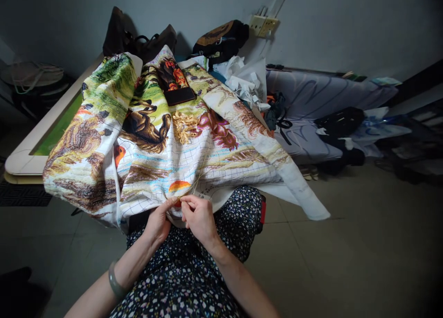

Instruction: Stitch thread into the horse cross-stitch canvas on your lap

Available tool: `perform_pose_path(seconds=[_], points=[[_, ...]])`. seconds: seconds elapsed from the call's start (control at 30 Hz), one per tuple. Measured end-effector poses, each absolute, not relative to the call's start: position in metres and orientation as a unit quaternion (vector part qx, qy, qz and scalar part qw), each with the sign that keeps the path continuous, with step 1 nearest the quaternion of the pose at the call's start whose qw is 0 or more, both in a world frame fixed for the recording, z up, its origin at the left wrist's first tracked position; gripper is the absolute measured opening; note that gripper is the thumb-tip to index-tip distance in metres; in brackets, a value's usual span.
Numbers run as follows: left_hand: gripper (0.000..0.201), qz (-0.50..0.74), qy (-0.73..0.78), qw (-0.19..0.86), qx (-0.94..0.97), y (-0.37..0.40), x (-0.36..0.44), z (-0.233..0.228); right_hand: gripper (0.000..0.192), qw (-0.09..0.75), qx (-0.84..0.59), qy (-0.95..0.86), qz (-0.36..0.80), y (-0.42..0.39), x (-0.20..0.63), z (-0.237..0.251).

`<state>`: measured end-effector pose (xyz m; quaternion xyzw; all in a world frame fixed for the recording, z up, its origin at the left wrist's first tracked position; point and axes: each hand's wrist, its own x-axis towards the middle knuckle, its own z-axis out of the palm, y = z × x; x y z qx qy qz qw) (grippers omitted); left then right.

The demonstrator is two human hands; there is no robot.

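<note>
Embroidered cloth: draped from tabletop toward lap, near edge at both hands. Left hand: grip clenched on that edge. Right hand: fingertips pinched just rightward, contents indiscernible. Orange patch: immediately beyond both grips.

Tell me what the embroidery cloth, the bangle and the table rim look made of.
Embroidery cloth: matte woven fabric, likely cotton, given its soft folds and gridded white ground.
Bangle: perhaps jade or glass; it looks smooth, grey-green and faintly glossy.
Table rim: painted wood or plastic, pale and smooth; the look leaves it open.
</note>
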<state>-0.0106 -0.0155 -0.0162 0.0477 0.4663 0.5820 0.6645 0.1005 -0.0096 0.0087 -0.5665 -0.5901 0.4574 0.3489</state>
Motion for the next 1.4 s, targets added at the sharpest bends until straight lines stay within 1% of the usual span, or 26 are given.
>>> perform_pose_path(seconds=[0.13, 0.37, 0.6, 0.67, 0.8, 0.9, 1.13, 1.27, 1.4], points=[[0.022, 0.589, 0.457, 0.665, 0.045, -0.015, -0.010, -0.017, 0.019, 0.349, -0.580, -0.616, 0.403, -0.008, 0.097, 0.008], [0.023, 0.592, 0.446, 0.669, 0.051, -0.016, -0.011, -0.019, 0.018, 0.339, -0.590, -0.627, 0.379, -0.010, 0.095, 0.007], [0.027, 0.593, 0.441, 0.671, 0.061, -0.016, -0.010, -0.012, 0.017, 0.341, -0.607, -0.629, 0.345, -0.011, 0.088, 0.009], [0.026, 0.589, 0.445, 0.671, 0.068, -0.016, -0.011, -0.010, 0.017, 0.353, -0.599, -0.617, 0.368, -0.012, 0.088, 0.009], [0.026, 0.599, 0.458, 0.654, 0.055, -0.016, -0.011, -0.010, 0.016, 0.386, -0.565, -0.572, 0.452, -0.012, 0.094, 0.004], [0.030, 0.615, 0.461, 0.638, 0.037, -0.014, -0.008, -0.010, 0.015, 0.411, -0.544, -0.554, 0.477, -0.011, 0.100, -0.001], [0.039, 0.622, 0.473, 0.623, 0.042, -0.012, -0.007, -0.011, 0.015, 0.421, -0.529, -0.470, 0.567, -0.008, 0.103, -0.006], [0.041, 0.610, 0.483, 0.627, 0.044, -0.011, -0.008, -0.011, 0.014, 0.424, -0.535, -0.441, 0.583, -0.009, 0.102, -0.006], [0.038, 0.593, 0.478, 0.647, 0.039, -0.011, -0.008, -0.010, 0.015, 0.425, -0.539, -0.433, 0.584, -0.010, 0.102, -0.008]])
